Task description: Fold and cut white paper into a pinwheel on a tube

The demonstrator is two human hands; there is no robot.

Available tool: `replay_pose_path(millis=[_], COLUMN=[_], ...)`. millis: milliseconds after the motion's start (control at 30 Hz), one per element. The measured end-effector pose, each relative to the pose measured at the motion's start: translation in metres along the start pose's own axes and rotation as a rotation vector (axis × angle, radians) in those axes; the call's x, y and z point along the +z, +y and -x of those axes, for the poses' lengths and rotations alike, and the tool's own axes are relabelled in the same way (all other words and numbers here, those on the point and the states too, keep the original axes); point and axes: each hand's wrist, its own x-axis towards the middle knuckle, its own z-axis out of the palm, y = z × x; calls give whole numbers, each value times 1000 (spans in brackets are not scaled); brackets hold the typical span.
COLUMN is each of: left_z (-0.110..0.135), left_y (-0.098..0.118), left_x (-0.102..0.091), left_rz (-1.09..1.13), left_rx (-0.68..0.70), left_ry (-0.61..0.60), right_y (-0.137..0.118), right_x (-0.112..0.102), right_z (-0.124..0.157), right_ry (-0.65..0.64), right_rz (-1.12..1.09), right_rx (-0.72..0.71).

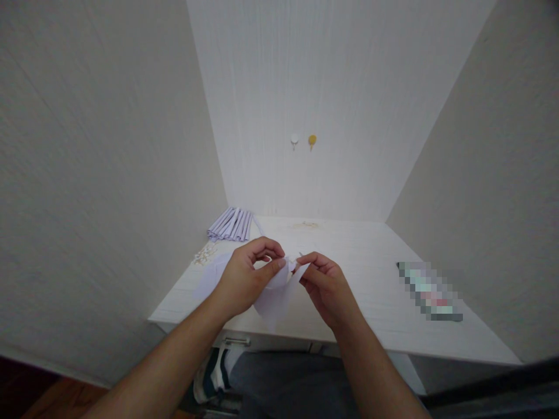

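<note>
Sheet [273, 299]: thin, matt paper. Rolls [231, 224]: matt paper. Tabletop [362, 256]: smooth, faintly grained. Drawer handle [236, 341]: shiny metal.

Passable over the counter [373, 273] between right hand [325, 285] and pixelated item [430, 294]; blocked leftward by paper rolls [231, 224], cotton swabs [205, 254].

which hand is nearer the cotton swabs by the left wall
Left: the left hand is to the right of the cotton swabs, not touching them; the right hand is farther right.

White paper sheet [271, 301], thin, bent, upper part pinched between both hands [244, 276] [325, 285], lower corner drooping
</note>
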Motion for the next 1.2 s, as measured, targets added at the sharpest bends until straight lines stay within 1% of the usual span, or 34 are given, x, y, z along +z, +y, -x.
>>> replay_pose_path(millis=[133,400,600,700,833,1033,1200], left_z=[1,4,6,7,8,7,6], left_y=[3,5,6,7,11,18,17], left_x=[-1,-6,-7,-7,-7,-5,-5], left_rz=[-6,1,80,84,32,-45,-63], left_rx=[-21,-23,-67,-81,-64,-30,-45], left_ry=[-17,-23,-55,-69,-75,-64,-67], right_y=[-2,-3,-7,-6,-3,-7,-8], right_x=[-1,-3,-3,-5,-8,-2,1], right_z=[1,0,1,1,0,3,5], right_ry=[0,-7,-44,-47,-67,-107,-113], right_rz=[42,157,215,199,165,50,-3], right_rx=[6,-58,-82,-51,-28,43,74])
